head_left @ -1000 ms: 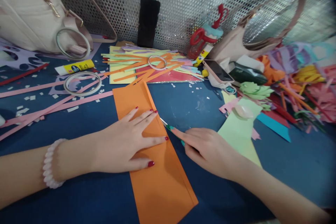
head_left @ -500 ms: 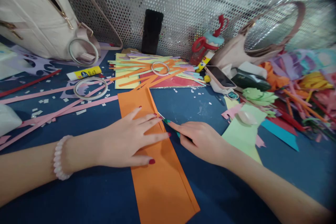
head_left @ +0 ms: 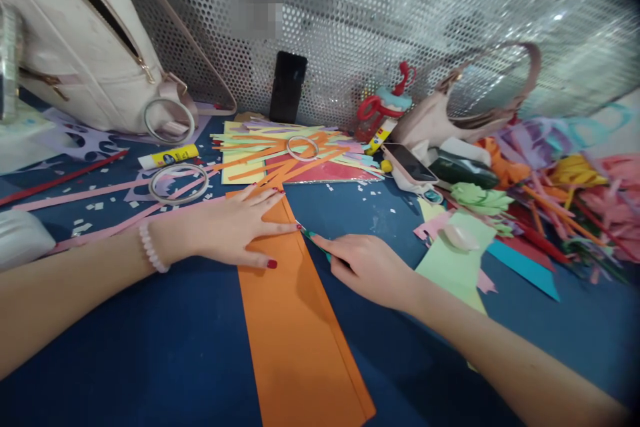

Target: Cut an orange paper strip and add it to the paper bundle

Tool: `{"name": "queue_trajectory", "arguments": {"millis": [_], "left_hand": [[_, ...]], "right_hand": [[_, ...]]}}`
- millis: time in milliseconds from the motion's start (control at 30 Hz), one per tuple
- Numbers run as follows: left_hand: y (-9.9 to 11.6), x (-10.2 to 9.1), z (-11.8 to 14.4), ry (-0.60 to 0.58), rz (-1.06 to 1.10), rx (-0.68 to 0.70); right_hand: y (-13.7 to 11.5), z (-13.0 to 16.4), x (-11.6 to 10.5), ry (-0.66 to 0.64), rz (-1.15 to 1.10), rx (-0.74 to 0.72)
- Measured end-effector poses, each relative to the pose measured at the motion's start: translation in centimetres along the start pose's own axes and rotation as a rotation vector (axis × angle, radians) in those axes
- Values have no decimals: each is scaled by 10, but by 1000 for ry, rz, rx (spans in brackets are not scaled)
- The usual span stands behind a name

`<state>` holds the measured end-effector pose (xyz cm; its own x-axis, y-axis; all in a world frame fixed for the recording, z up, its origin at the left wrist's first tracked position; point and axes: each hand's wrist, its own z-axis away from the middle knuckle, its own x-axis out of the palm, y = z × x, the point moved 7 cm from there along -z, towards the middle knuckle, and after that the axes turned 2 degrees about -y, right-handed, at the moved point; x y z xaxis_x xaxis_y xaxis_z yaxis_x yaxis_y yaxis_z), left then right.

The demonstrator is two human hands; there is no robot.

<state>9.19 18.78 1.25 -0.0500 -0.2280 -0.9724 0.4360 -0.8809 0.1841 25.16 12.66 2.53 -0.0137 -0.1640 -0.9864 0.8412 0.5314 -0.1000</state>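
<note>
Pressing flat with spread fingers, the left hand (head_left: 227, 230) pins the orange paper (head_left: 295, 320) mid-tabletop; the right hand (head_left: 370, 267) grips a green-handled cutter (head_left: 313, 238) at the paper's right edge.

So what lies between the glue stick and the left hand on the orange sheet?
Head view: a tape ring lying on pink paper strips, between glue stick and left hand.

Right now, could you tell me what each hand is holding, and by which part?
The right hand grips a green-handled cutter by its handle, blade tip at the orange paper's edge. The left hand holds nothing; it lies flat on that paper.
</note>
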Motion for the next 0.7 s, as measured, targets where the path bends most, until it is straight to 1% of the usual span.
{"name": "queue_trajectory", "arguments": {"millis": [167, 333, 567, 700], "left_hand": [[4, -3, 0, -16, 16, 22], [5, -3, 0, -14, 31, 32], [4, -1, 0, -44, 41, 14], [5, -1, 1, -14, 54, 36]], "right_hand": [[6, -21, -4, 14, 10, 43], [9, -33, -5, 45, 27, 43], [8, -35, -4, 58, 43, 31], [7, -32, -4, 55, 42, 25]]}}
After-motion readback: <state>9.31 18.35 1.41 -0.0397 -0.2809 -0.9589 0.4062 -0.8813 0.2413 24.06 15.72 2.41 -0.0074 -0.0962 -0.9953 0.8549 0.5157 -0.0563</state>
